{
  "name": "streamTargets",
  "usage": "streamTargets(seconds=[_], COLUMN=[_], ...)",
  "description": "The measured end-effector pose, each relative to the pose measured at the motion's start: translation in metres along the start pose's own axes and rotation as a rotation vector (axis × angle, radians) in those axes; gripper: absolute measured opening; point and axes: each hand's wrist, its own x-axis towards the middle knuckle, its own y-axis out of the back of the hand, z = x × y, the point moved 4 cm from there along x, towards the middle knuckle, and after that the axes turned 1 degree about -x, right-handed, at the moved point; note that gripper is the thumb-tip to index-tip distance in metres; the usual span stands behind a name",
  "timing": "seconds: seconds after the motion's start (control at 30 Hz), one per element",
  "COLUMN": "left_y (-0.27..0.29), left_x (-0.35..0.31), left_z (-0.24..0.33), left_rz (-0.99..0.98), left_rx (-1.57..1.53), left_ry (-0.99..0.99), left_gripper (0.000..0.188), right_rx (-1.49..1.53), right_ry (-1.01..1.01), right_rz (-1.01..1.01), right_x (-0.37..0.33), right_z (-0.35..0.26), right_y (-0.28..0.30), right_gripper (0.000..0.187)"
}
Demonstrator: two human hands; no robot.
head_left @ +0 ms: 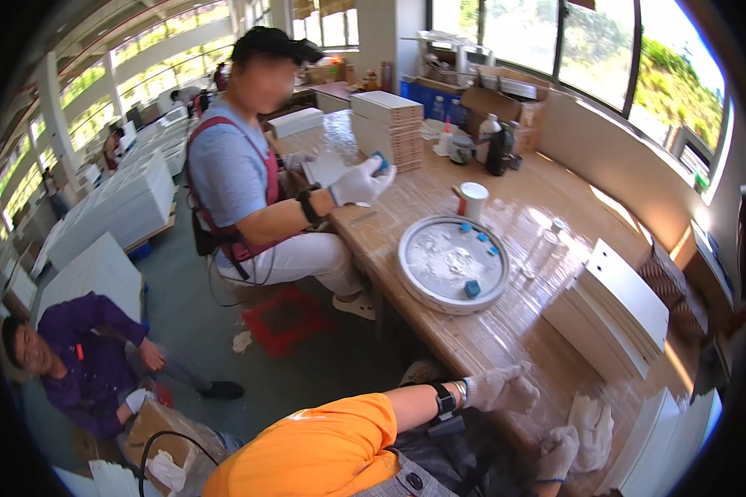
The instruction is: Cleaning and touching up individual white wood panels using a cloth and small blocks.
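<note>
Beyond the left hand [504, 389], on the tabletop [547, 184], a round tray [405, 267] holds white powder and blue blocks [472, 289]; a white cup [473, 201] stands just behind it. The gloved left hand is half spread over the near edge, nothing visible in it. The gloved right hand [559, 453] is beside a crumpled white cloth [592, 432]; whether it pinches this cannot be told. White panels [626, 302] lie beyond both hands, more panels [651, 443] right of the right hand.

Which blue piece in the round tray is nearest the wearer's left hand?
The larger-looking blue piece, alone by the near rim of the round tray; the three smaller blue pieces line the far-right side, farther from the left hand.
</note>
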Motion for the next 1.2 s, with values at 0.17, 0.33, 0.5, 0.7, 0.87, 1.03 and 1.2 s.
streamTargets(seconds=[0.17, 0.33, 0.5, 0.7, 0.87, 1.03, 1.2], left_y=[0.015, -0.016, -0.004, -0.013, 0.0, -0.01, -0.018], left_x=[-0.002, 0.001, 0.005, -0.007, -0.005, -0.005, 0.002], left_z=[0.007, 0.0, -0.009, 0.001, 0.01, 0.0, -0.005], left_rz=[0.266, 0.548, 0.316, 0.174, 0.215, 0.447, 0.268], left_rx=[0.094, 0.35, 0.311, 0.349, 0.329, 0.41, 0.37], left_ry=[0.02, -0.067, -0.094, 0.045, 0.037, 0.019, 0.04], left_gripper=[0.062, 0.048, 0.048, 0.047, 0.045, 0.042, 0.037], right_rx=[0.099, 0.278, 0.542, 0.558, 0.43, 0.557, 0.48], right_ry=[0.001, 0.056, 0.426, 1.056, 1.282, 1.34, 1.364], right_rz=[-0.046, 0.018, 0.094, 0.226, 0.282, 0.277, 0.388], right_x=[-0.004, -0.028, -0.111, -0.229, -0.27, -0.294, -0.305], right_z=[-0.006, -0.042, -0.154, -0.274, -0.306, -0.31, -0.304], right_y=[-0.009, 0.029, 0.127, 0.17, 0.182, 0.186, 0.189], right_gripper=[0.01, 0.013, 0.029, 0.064, 0.073, 0.081, 0.078])
